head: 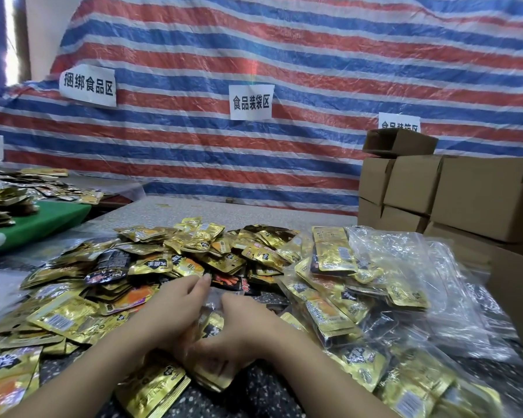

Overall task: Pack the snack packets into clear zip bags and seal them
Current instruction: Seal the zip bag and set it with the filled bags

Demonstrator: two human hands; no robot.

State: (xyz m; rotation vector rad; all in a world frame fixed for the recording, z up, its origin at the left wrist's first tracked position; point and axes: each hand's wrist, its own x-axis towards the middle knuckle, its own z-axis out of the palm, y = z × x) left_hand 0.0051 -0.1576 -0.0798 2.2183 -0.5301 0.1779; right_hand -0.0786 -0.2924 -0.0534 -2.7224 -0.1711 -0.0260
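Both hands, left hand (175, 300) and right hand (242, 324), fingers pinching crinkly clear zip bag (212, 309) over glossy gold snack packets (151, 267).

Two hands are in view: the left hand (175, 300) and the right hand (242, 319). Three white paper signs hang on the striped tarp: one at far left (88, 86), one in the middle (251, 102), one at right (399, 123), partly hidden. Loose gold snack packets (151, 267) lie heaped on the surface, too many to count. Filled clear zip bags (344, 297) are piled at right; their number cannot be told. About eight cardboard boxes (477, 194) stand stacked at far right.
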